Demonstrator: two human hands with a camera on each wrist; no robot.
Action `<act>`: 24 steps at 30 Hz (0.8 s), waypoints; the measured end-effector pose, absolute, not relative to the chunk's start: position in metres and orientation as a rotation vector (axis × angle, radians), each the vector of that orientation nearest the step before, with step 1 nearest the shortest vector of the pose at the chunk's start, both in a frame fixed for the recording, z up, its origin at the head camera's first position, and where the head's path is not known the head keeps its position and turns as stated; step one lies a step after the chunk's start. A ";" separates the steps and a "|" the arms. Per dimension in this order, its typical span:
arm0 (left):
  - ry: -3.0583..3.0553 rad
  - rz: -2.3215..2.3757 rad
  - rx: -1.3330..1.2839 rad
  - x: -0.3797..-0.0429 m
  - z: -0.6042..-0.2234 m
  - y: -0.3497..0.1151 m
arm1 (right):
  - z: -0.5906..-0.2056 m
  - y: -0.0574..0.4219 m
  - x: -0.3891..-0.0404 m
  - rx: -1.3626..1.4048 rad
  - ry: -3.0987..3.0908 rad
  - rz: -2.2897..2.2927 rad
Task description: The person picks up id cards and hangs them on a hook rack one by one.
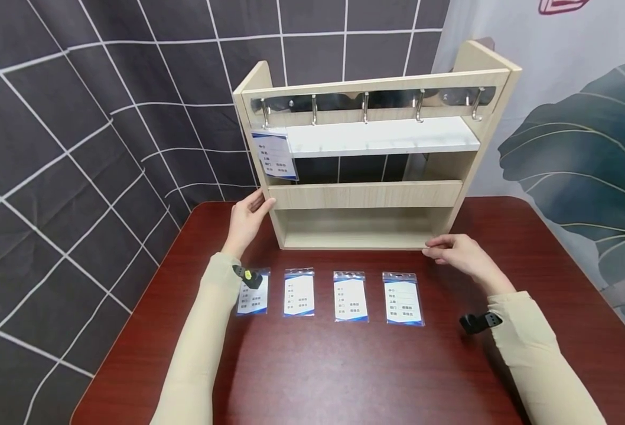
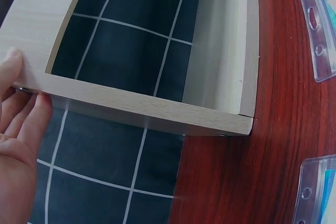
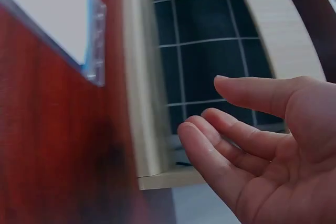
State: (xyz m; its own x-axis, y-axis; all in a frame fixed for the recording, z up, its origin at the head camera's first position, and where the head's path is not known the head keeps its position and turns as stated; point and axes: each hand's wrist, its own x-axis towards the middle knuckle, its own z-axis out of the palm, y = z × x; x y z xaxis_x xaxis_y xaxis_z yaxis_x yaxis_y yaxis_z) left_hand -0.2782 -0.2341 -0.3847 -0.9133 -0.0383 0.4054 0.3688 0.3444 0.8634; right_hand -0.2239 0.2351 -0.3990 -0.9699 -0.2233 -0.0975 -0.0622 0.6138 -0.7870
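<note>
A pale wooden shelf rack (image 1: 363,196) with a row of metal hooks stands on the table. My left hand (image 1: 250,217) holds its left side, the thumb on the front and the fingers along the outer side panel, as the left wrist view shows. A clear-sleeved name badge (image 1: 275,154) hangs at the leftmost hook. By the rack's lower right corner is my right hand (image 1: 458,255), its fingers loosely bent with a gap to the thumb in the right wrist view. Whether it touches the rack I cannot tell.
Several more badges lie in a row before the rack, among them a left one (image 1: 299,293), a middle one (image 1: 350,297) and a right one (image 1: 403,299). The table (image 1: 355,372) is dark red. A dark gridded cloth (image 1: 41,195) hangs behind and at the left.
</note>
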 end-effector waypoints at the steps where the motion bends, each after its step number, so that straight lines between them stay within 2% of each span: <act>1: -2.261 -1.581 -0.292 -0.278 -0.385 -0.234 | -0.402 0.235 -0.223 -0.239 2.639 -1.288; 10: -2.293 -1.469 -0.287 -0.269 -0.381 -0.228 | -0.422 0.232 -0.219 -0.208 2.598 -1.187; 24: -2.293 -1.447 -0.273 -0.275 -0.384 -0.228 | -0.439 0.228 -0.219 -0.260 2.598 -1.110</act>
